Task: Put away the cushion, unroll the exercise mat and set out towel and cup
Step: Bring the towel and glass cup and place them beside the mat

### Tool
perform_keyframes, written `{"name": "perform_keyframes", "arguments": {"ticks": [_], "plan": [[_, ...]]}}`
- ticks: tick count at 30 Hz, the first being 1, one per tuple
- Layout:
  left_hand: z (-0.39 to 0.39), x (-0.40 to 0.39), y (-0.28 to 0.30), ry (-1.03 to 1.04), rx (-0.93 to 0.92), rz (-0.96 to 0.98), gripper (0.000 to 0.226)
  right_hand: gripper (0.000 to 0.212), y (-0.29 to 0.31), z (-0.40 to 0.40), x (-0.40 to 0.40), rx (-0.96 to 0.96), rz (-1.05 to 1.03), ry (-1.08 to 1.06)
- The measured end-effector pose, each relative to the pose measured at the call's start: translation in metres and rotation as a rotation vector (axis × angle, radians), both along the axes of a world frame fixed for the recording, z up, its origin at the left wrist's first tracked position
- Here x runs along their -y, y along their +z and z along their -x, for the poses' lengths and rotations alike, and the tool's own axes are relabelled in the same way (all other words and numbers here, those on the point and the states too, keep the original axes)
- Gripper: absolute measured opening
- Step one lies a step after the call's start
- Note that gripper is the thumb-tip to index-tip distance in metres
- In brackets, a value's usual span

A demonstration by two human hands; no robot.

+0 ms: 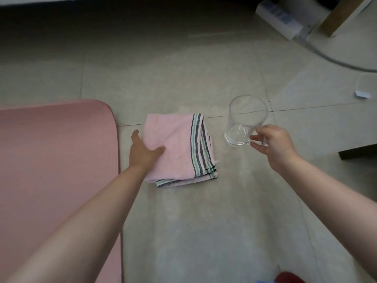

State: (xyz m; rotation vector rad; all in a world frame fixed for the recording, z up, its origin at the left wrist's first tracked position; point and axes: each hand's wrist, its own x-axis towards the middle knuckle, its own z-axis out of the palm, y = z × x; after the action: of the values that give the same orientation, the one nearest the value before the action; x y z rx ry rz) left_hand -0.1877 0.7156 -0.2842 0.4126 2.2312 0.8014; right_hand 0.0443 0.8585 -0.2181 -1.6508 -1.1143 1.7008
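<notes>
A pink exercise mat (57,170) lies unrolled flat on the tiled floor at the left. Just right of it rests a folded pink towel (177,144) with green and dark stripes along one edge. My left hand (143,152) grips the towel's left edge, thumb on top and fingers under the fold. A clear glass cup (244,119) stands upright on the floor to the right of the towel. My right hand (273,141) holds the cup's handle between thumb and fingers. No cushion is in view.
A white power strip (279,19) and a grey cable (330,56) lie at the back right beside a wooden furniture leg (342,15). A small clear plastic container (367,86) sits at the right edge. A dark ledge (357,152) juts in lower right.
</notes>
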Motion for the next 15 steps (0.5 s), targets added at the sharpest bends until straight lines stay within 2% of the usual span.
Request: {"name": "perform_keyframes", "arguments": {"ticks": [5,9,13,15], "plan": [[-0.012,0.006,-0.004,-0.043,-0.163,0.008,0.088,0.034,-0.013,0.002,0.006,-0.011,0.03,-0.037],[-0.025,0.015,-0.008,-0.093,-0.367,-0.011,0.075,0.034,-0.017,0.0,0.007,-0.002,-0.005,-0.011],[-0.035,0.021,-0.01,-0.364,-0.541,0.043,0.062,0.037,-0.018,-0.004,0.008,-0.027,-0.038,-0.044],[-0.038,0.02,-0.009,-0.521,-0.566,0.053,0.067,0.038,-0.018,-0.005,0.008,-0.042,-0.025,-0.08]]}}
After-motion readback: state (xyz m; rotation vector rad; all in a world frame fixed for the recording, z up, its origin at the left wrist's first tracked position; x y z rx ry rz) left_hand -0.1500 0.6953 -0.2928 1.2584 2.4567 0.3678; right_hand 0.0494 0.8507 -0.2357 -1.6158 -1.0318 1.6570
